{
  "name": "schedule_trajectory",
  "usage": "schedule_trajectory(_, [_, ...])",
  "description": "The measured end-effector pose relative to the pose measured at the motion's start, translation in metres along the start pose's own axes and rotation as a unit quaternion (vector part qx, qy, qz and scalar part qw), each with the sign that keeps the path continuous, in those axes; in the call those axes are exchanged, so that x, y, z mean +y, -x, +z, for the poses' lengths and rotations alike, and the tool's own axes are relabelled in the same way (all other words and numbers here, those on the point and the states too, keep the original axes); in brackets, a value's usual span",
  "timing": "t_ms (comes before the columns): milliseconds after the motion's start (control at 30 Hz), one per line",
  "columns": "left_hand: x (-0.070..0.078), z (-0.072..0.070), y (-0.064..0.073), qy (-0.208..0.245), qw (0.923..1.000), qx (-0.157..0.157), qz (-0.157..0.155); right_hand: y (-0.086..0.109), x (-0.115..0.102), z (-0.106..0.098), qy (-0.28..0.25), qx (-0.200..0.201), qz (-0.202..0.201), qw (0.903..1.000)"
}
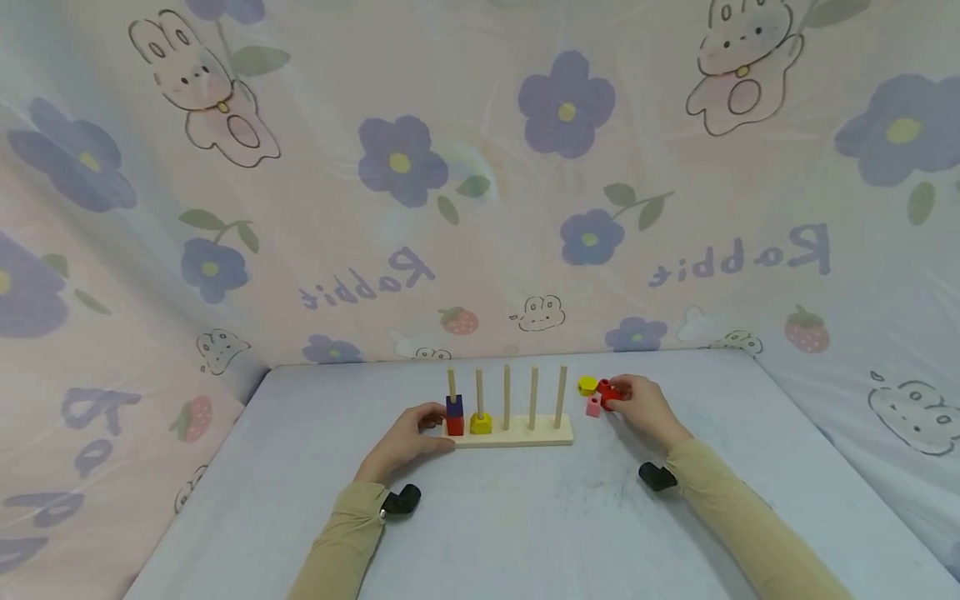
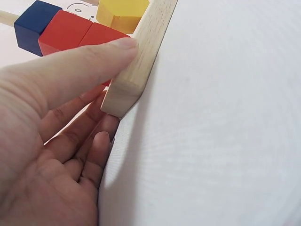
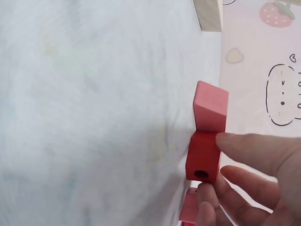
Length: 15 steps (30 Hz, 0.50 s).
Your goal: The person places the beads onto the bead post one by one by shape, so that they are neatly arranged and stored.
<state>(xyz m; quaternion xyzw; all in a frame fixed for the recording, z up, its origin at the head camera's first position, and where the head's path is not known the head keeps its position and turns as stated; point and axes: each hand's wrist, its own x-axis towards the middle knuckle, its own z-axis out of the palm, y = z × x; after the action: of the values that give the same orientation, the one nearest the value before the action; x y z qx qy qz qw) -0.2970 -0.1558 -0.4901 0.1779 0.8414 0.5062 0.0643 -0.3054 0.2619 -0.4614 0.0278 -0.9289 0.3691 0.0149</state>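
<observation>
My left hand [image 1: 405,438] grips the left end of a wooden peg board [image 1: 517,438], thumb along its front edge and fingers behind. On the leftmost peg, a dark blue block [image 2: 34,29] sits over two red blocks [image 2: 66,32]. A yellow block [image 1: 481,424] is at the foot of the second peg; three bare pegs follow. To the right of the board, my right hand [image 1: 643,407] pinches a red block [image 3: 203,155] with a hole in its side, between thumb and fingers. A pink block [image 3: 211,106] lies right against that red block.
Beside the right hand lie a loose yellow block [image 1: 587,385] and another red block [image 1: 604,386]. Another pink block [image 3: 189,207] shows partly under the fingers in the right wrist view. A patterned curtain [image 1: 480,208] hangs behind the white table [image 1: 525,517].
</observation>
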Motion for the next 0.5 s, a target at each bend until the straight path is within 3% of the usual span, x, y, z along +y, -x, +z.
schedule_trajectory(167, [-0.0012, -0.0004, -0.0001, -0.007, 1.0, 0.0, -0.004, 0.0007, -0.0025, -0.0016, -0.001, -0.015, 0.021, 0.9997])
schedule_trajectory(500, [-0.0009, 0.0015, 0.0003, -0.002, 1.0, 0.008, 0.006, 0.0045, 0.0003, -0.0032, 0.007, -0.003, -0.002, 1.0])
